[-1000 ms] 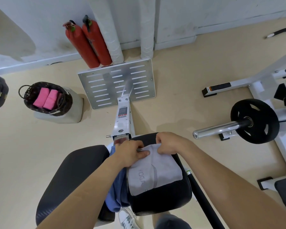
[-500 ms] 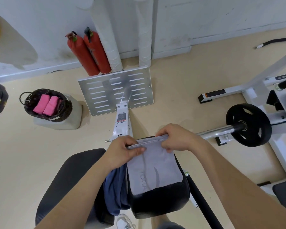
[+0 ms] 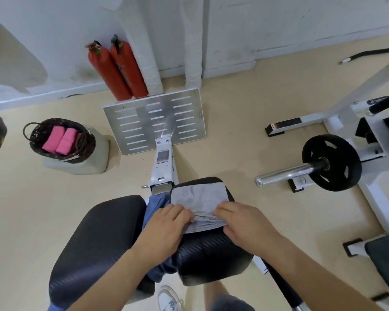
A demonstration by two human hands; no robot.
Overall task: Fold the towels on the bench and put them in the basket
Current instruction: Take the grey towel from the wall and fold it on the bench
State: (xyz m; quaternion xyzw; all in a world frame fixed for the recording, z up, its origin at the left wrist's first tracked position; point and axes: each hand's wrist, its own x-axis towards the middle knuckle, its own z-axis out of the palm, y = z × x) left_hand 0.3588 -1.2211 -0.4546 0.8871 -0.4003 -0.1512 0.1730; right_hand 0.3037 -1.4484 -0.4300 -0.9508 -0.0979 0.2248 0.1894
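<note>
A grey towel (image 3: pixel 200 196) lies folded over on the right black pad of the bench (image 3: pixel 213 254). My left hand (image 3: pixel 164 230) and my right hand (image 3: pixel 243 221) pinch its doubled near edge, one at each corner. A blue towel (image 3: pixel 155 203) hangs in the gap between the two bench pads, partly under my left arm. The dark woven basket (image 3: pixel 83 144) stands on the floor at the far left on a white container, with two pink folded towels (image 3: pixel 60 140) inside.
The left bench pad (image 3: pixel 99 239) is bare. A metal footplate (image 3: pixel 155 122) and two red fire extinguishers (image 3: pixel 117 70) stand ahead by the wall. A barbell with a black weight plate (image 3: pixel 331 162) and a white frame lie to the right.
Both hands lifted the grey towel's far edge and pulled it toward me, folding the towel in half. The hands now sit at its near edge.
</note>
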